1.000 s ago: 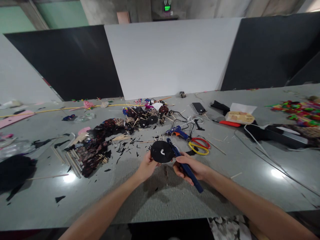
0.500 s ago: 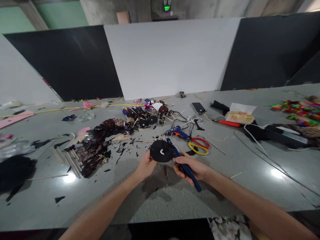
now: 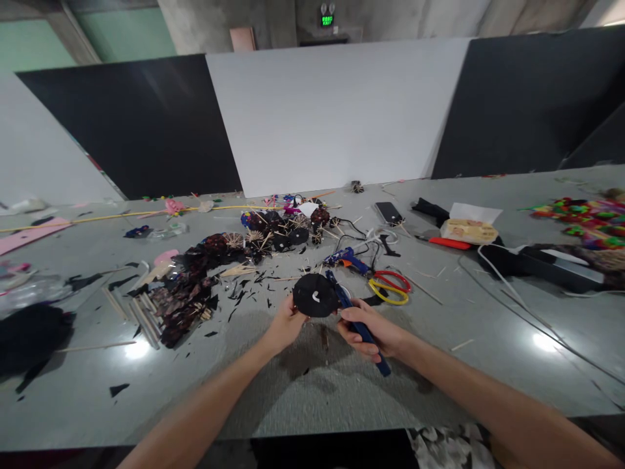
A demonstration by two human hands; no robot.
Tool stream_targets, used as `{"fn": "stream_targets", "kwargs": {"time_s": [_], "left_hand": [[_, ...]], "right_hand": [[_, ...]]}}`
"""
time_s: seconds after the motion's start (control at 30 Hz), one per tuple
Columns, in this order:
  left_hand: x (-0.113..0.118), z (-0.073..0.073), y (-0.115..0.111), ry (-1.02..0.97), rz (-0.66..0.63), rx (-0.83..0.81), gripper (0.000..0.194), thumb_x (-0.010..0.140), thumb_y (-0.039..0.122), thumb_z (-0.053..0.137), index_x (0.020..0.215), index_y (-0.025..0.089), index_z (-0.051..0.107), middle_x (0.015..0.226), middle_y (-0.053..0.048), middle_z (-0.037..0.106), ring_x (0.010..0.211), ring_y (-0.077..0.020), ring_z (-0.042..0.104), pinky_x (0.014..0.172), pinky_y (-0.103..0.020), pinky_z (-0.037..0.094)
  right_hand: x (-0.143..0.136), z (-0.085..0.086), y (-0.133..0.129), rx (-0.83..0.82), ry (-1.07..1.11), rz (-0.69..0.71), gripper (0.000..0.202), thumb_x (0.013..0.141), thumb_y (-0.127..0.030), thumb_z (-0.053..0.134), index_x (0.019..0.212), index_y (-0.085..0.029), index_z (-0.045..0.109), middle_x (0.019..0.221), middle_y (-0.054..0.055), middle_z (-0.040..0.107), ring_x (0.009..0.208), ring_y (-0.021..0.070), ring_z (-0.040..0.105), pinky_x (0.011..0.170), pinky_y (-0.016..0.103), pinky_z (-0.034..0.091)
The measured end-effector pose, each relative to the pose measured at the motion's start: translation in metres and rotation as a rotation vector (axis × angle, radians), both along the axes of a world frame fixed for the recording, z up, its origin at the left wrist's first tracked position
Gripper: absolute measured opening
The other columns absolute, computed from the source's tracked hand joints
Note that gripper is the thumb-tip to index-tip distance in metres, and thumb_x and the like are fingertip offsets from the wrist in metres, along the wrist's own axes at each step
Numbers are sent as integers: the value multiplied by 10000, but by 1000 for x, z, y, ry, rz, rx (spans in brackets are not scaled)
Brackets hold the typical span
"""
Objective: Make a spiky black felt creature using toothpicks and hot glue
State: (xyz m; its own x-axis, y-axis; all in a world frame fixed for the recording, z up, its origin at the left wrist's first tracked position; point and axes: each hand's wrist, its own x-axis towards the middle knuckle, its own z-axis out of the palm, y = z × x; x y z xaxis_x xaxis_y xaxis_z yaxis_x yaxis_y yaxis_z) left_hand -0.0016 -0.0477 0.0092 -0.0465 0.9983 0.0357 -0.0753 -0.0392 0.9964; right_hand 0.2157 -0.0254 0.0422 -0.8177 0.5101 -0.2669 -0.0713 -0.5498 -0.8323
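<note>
My left hand [image 3: 284, 324] pinches the lower left rim of a round black disc [image 3: 307, 301], which is held above the table. A small white curl [image 3: 316, 296] shows at the disc's centre. My right hand [image 3: 368, 331] is closed around a long, slim dark blue tool [image 3: 359, 320] whose exact kind I cannot make out. The tool slants, its upper end at the disc's right edge and its lower end toward me. Just beyond lie a blue glue gun [image 3: 352, 262] and scissors [image 3: 389, 290] with red and yellow handles.
Behind the disc spreads a heap of dark pieces with wooden sticks [image 3: 263, 238]. Black scraps and more sticks [image 3: 144, 319] lie to the left. Farther right are a phone [image 3: 388, 213], a tissue pack [image 3: 469, 230], an orange-handled tool [image 3: 449, 243] and cables [image 3: 517, 299].
The blue tool's lower end has shifted slightly left and my right fingers have moved a little. The disc and my left hand stay nearly in place.
</note>
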Motion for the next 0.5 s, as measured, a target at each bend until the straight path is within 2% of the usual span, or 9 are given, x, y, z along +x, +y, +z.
{"fn": "stream_targets", "kwargs": {"time_s": [0.13, 0.23, 0.33, 0.5], "left_hand": [[1, 0, 0, -45, -9, 1, 375, 719, 464, 813, 774, 168, 590, 652, 40, 534, 591, -92, 451, 570, -212, 417], [1, -1, 1, -71, -10, 11, 398, 714, 482, 833, 768, 166, 597, 634, 46, 535, 576, -87, 452, 563, -209, 414], [1, -2, 2, -86, 9, 14, 413, 688, 479, 858, 773, 162, 607, 622, 52, 531, 564, -81, 443, 551, -202, 395], [0, 1, 1, -113, 15, -2, 408, 671, 455, 866, 824, 159, 629, 639, 56, 538, 558, -75, 433, 551, -200, 396]], "right_hand": [[-2, 0, -2, 93, 15, -31, 358, 875, -517, 662, 961, -202, 514, 550, -86, 588, 257, 78, 441, 252, 169, 394], [-3, -2, 0, 136, 4, -56, 338, 875, -492, 667, 882, -189, 518, 528, -72, 586, 259, 89, 472, 259, 163, 394], [-1, -2, 4, 122, 7, -103, 348, 875, -499, 670, 835, -196, 503, 528, -68, 574, 254, 81, 445, 252, 164, 381], [10, 0, 9, 82, 111, -9, 503, 877, -642, 611, 1102, -201, 521, 584, -64, 596, 269, 70, 390, 255, 159, 352]]}}
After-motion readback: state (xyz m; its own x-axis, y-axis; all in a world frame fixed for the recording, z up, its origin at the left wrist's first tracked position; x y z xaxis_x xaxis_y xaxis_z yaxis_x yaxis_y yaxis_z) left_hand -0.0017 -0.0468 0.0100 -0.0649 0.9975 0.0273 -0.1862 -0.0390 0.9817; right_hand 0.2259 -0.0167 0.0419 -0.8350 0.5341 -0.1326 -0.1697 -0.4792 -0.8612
